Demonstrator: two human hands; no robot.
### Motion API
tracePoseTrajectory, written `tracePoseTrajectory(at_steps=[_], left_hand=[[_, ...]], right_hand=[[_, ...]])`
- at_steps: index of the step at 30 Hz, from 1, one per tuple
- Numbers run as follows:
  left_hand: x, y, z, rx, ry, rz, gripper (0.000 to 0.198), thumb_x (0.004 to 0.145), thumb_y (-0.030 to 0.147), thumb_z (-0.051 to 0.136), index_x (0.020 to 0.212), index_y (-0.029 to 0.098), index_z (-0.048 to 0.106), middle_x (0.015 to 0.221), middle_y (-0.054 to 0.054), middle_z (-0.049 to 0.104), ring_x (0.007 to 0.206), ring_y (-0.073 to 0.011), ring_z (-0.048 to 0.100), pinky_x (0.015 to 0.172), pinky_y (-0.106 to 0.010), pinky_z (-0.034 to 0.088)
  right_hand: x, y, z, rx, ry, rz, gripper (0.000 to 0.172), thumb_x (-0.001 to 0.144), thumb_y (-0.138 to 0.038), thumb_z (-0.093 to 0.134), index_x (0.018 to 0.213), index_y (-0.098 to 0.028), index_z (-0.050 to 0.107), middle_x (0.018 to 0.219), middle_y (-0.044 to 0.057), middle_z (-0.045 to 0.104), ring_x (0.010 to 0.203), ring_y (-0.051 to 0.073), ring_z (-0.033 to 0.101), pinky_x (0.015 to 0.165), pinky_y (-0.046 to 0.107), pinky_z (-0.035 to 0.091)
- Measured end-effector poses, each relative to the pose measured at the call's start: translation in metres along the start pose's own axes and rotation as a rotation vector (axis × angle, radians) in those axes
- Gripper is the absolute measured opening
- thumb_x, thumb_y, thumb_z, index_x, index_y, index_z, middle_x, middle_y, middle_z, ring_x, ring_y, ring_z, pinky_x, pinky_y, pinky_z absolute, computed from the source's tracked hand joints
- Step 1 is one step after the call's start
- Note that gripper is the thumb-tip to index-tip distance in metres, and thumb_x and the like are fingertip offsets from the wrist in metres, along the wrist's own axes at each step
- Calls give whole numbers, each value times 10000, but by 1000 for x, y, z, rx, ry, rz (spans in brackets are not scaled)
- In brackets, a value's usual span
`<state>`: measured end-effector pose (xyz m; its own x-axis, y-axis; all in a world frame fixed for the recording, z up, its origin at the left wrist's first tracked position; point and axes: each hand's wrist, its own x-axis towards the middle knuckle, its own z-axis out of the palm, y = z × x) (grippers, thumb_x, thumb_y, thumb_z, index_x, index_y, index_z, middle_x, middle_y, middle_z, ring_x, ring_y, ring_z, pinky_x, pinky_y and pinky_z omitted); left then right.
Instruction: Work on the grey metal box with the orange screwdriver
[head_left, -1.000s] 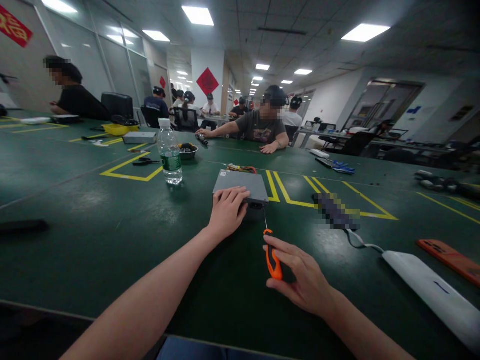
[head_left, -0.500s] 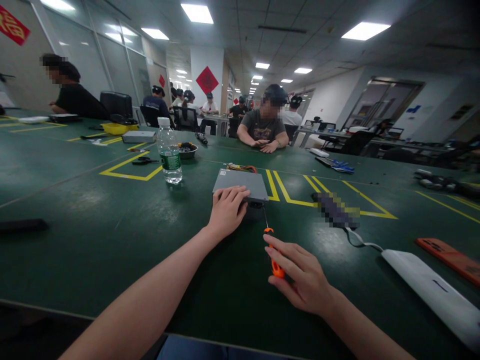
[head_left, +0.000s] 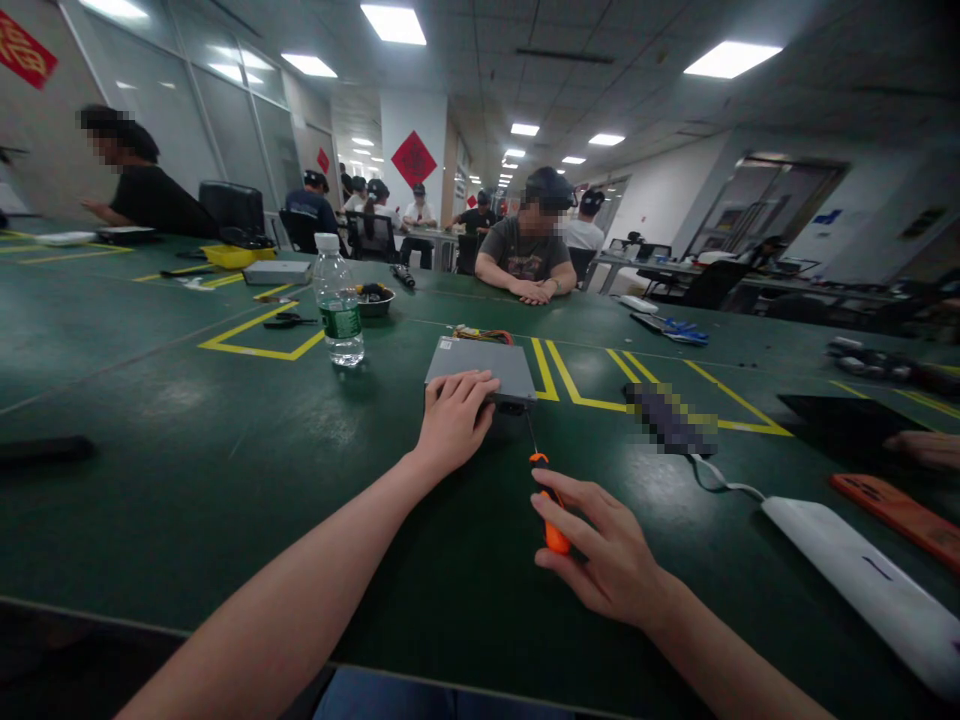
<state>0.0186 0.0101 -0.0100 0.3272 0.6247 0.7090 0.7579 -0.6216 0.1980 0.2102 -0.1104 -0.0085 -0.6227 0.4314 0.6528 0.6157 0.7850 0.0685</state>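
Observation:
A grey metal computer power supply lies on the green table, its bundle of coloured cables at the far side. My left hand grips its near left part, fingers over the top and thumb at the front face. An orange and black screwdriver is held by its handle in the fingers of my right hand. Its thin shaft points away from me, and the tip meets the near right corner of the power supply; the exact contact spot is too small to make out.
A water bottle stands left of the power supply, before a metal bowl. On the right lie a pixelated item with a white cable, a white power bank and an orange phone. A co-worker's hand is beside a black flat object.
The screwdriver handle has turned slightly in my right fingers. A black flat object and another person's hand have appeared at the right edge. The person opposite has brought their hands together.

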Motion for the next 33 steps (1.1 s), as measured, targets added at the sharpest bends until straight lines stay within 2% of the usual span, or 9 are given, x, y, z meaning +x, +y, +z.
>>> tracePoseTrajectory(at_steps=[3,7,12,19,24,28,33], left_hand=[[0,0,1,-3,6,4,279,878,230,467,1148,279,518,1260,13,561,1183,-186,451,975,-387,264],[-1,-1,1,-4,16,6,282,876,228,470,1149,279,518,1258,12,562,1182,-188,453,977,-389,264],[0,0,1,1,11,4,276,876,232,470,1143,277,525,1259,8,562,1180,-189,455,979,-386,264],[0,0,0,4,-1,3,279,881,229,460,1149,275,521,1269,0,555,1190,-196,447,977,-391,262],[0,-1,0,5,4,3,277,877,237,472,1148,271,519,1266,1,558,1189,-196,449,969,-392,266],[0,0,0,7,1,1,282,876,233,470,1151,271,521,1268,-3,556,1189,-195,447,970,-392,268],[0,0,0,3,-6,-2,280,875,238,468,1148,272,523,1264,-6,559,1183,-200,452,963,-395,274]], right_hand=[[-2,2,2,37,44,26,377,869,-354,540,1176,-157,445,1192,177,533,1036,244,579,779,369,536],[-3,2,3,94,-19,46,380,862,-356,522,1160,-139,430,1217,197,510,1105,265,546,824,395,526],[-1,0,0,-7,-58,11,353,877,-292,472,1197,-144,472,1221,195,500,1069,268,558,785,390,530],[-1,1,2,29,48,26,377,871,-386,533,1150,-150,442,1168,182,559,1031,244,588,775,375,542],[0,0,0,72,-35,49,398,880,-358,477,1189,-113,424,1209,203,523,1099,261,550,823,390,528],[2,-1,-1,-3,-87,14,371,898,-327,452,1220,-143,456,1226,193,507,1081,261,556,802,383,530],[2,-1,2,13,9,19,374,890,-380,489,1179,-147,448,1176,194,537,1062,258,573,785,378,544]])
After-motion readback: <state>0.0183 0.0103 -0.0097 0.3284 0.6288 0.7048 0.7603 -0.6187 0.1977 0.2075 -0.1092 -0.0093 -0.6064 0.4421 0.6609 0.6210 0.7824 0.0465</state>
